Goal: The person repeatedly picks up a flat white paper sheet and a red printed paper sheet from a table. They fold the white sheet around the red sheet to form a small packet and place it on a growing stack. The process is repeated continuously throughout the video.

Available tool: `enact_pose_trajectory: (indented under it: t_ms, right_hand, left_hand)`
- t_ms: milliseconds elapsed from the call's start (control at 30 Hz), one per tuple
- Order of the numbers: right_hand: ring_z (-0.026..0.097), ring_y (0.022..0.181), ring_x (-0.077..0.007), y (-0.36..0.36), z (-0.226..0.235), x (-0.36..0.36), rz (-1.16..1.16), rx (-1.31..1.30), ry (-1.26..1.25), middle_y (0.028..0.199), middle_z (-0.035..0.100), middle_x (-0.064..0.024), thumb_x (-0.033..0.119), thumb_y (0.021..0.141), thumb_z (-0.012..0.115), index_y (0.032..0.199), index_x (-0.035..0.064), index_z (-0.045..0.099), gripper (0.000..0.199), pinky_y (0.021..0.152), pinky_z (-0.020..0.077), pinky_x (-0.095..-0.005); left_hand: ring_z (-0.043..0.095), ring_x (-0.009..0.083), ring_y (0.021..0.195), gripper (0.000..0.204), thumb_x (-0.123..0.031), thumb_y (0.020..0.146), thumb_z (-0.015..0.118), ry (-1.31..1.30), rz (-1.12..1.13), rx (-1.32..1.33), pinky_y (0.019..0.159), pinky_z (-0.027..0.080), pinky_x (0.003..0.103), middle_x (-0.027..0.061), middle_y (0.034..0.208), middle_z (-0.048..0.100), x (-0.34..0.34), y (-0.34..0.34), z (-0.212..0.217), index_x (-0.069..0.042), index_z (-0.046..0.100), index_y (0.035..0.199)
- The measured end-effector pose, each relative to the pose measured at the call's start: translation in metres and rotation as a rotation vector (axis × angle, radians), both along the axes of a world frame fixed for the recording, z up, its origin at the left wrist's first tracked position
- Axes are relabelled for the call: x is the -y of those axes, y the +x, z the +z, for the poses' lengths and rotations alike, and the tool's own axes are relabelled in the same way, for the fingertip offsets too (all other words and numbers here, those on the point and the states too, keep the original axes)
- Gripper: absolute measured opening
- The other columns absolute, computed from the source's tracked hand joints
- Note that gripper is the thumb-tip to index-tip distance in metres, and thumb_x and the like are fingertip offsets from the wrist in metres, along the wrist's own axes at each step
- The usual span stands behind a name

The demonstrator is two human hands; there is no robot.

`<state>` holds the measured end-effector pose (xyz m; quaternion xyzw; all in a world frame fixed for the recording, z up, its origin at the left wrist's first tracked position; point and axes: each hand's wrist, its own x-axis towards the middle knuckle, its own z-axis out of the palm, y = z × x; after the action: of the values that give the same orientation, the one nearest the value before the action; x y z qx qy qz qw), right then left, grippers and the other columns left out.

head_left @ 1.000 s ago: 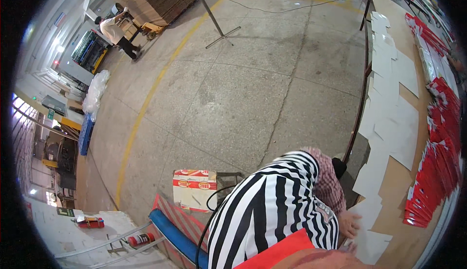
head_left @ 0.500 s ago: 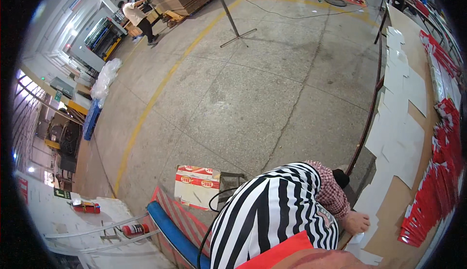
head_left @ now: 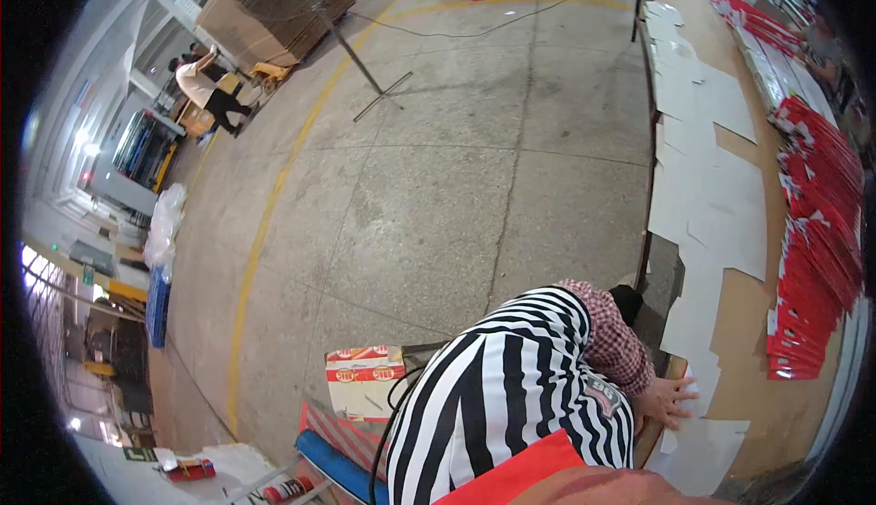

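Concrete workshop floor (head_left: 438, 195) is spreading wide across the view, with a curved yellow line (head_left: 274, 204) running along it. Long brown workbench (head_left: 744, 322) is running down the right side, carrying flat white cardboard sheets (head_left: 703, 167) laid in a row and red printed cartons (head_left: 817, 259) stacked along its far edge.

One hand (head_left: 664, 402) is showing, coming out of a checked red sleeve (head_left: 610, 345) over the black-and-white striped top (head_left: 511, 414); which hand it is cannot be told for sure, though it is reading as the right. It is lying open, fingers spread, palm down, pressing flat on a white sheet (head_left: 703, 386) at the near end of the bench, gripping nothing. The other hand is out of sight.

Small red-and-white carton (head_left: 365, 379) is sitting on the floor near the lower centre. Another person (head_left: 205, 90) is bending over far off at upper left, beside a tall brown cardboard stack (head_left: 278, 3).
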<state>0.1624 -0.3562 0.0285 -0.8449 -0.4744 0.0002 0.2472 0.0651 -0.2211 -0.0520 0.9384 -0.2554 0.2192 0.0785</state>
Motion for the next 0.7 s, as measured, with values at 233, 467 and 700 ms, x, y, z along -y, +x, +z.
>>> enact_pose_trajectory:
  t_ms: [233,467,700]
  right_hand:
    - [0.029,0.143,-0.0369,-0.003,-0.006,0.023,-0.076,0.041,0.032,0.155,0.033,-0.0162,0.034,0.097,0.052,0.149,0.0101,0.037,0.059,0.113,0.0273,-0.0504]
    - [0.028,0.144,-0.0369,-0.011,-0.011,0.034,-0.137,0.071,0.008,0.156,0.032,-0.0159,0.034,0.097,0.053,0.150,0.0106,0.036,0.060,0.114,0.0263,-0.0509]
    - [0.027,0.145,-0.0369,-0.016,0.000,0.033,-0.164,0.114,0.294,0.157,0.031,-0.0156,0.034,0.097,0.053,0.150,0.0111,0.036,0.061,0.114,0.0254,-0.0514]
  left_hand:
    - [0.010,0.0554,0.143,0.113,-0.091,0.059,0.055,-0.058,-0.018,-0.059,0.103,0.000,0.081,0.0260,0.156,0.024,0.019,0.009,0.005,-0.020,0.041,0.146]
    - [0.011,0.0543,0.143,0.124,-0.095,0.052,0.056,-0.190,-0.121,-0.117,0.106,0.003,0.078,0.0269,0.155,0.025,0.027,0.017,0.004,-0.015,0.039,0.146]
    - [0.021,0.0519,0.142,0.125,-0.089,0.046,0.065,-0.100,-0.262,-0.059,0.111,0.010,0.071,0.0300,0.150,0.032,0.071,0.035,-0.027,-0.006,0.049,0.138]
